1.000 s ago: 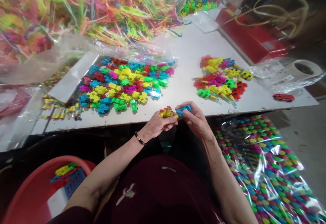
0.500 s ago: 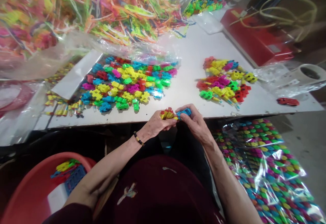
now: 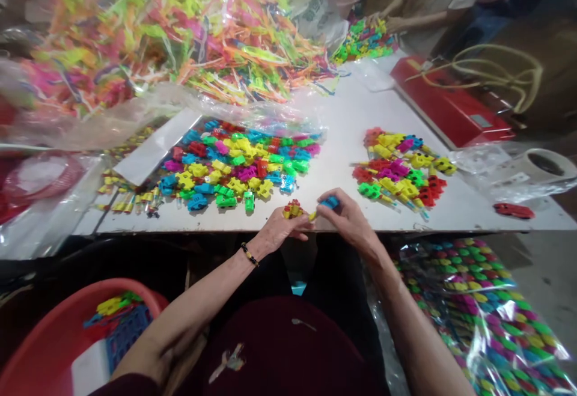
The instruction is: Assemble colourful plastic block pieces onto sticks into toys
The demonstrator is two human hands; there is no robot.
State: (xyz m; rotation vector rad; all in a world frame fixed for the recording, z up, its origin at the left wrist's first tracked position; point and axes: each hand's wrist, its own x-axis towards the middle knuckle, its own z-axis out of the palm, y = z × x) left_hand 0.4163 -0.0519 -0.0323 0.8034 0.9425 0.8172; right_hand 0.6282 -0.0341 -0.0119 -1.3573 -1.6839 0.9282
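Note:
My left hand (image 3: 276, 232) is closed around several small yellow-and-red tube pieces (image 3: 293, 208), held at the table's front edge. One yellow end pokes out from its fingertips toward my right hand (image 3: 350, 220). That hand pinches a blue toy car (image 3: 330, 202), mostly covered by the fingers. Whether the yellow end touches the car I cannot make out. Beyond the hands, to the left, spreads a pile of colourful toy cars (image 3: 238, 170). To the right lies a smaller heap of toy cars (image 3: 399, 173), some with clear tubes sticking out.
More yellow-and-red tubes (image 3: 128, 202) lie at the left. Bright plastic strips (image 3: 180, 41) are heaped behind. At right are a red machine (image 3: 455, 104), a plastic film roll (image 3: 536, 167) and a red cutter (image 3: 514, 210). A red basin (image 3: 54, 330) and bagged goods (image 3: 496, 306) stand below. Another person's arm (image 3: 424, 20) reaches in.
My view has tilted up, so the table sits lower in the picture. The blue car has turned in my right hand, and a yellow end now shows between the hands.

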